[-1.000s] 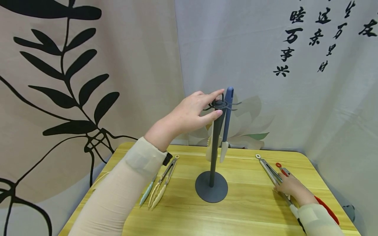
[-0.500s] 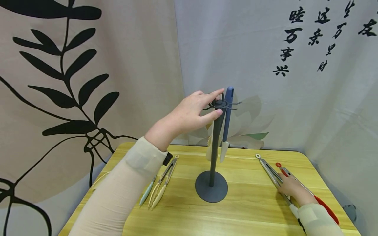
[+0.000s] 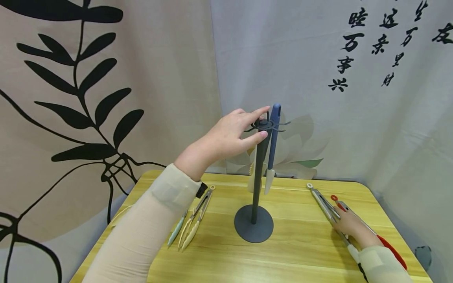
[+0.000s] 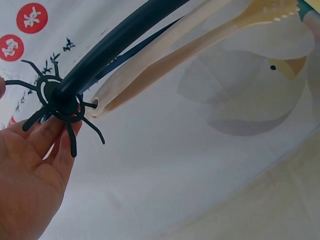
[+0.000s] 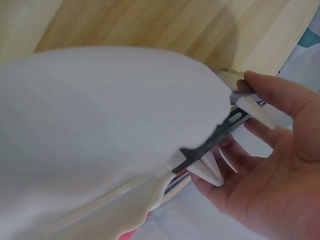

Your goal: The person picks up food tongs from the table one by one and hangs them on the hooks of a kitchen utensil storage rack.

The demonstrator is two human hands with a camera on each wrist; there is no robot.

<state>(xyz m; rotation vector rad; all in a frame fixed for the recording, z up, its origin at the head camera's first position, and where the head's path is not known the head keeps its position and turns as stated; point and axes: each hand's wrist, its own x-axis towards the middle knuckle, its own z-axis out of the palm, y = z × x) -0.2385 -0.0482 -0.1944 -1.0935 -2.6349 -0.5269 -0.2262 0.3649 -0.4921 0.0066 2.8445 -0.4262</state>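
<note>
My left hand (image 3: 230,131) rests at the top of a dark grey utensil stand (image 3: 257,177), its index finger and thumb extended on either side of the hook ring. In the left wrist view its fingers lie against the ring of hooks (image 4: 50,100). A blue-handled utensil (image 3: 273,137) with a white end hangs there, beside a cream utensil (image 4: 145,67) with a slotted yellow head (image 4: 267,11). Over on the right, my right hand (image 3: 350,226) grips silver tongs (image 3: 321,202) with white ends, thumb and fingers around the metal arms. A big white tong head (image 5: 110,115) hides much of the right wrist view.
Red-ended tongs (image 3: 391,249) lie right beside the gripped pair. To the left of the stand's round base (image 3: 253,236) are cream tongs (image 3: 192,232) and a light blue-ended utensil (image 3: 175,232). A printed curtain (image 3: 170,78) stands behind the wooden table (image 3: 293,243).
Both hands keep nearly the same places, the left at the stand's top and the right on the tongs. The head view shifts only slightly.
</note>
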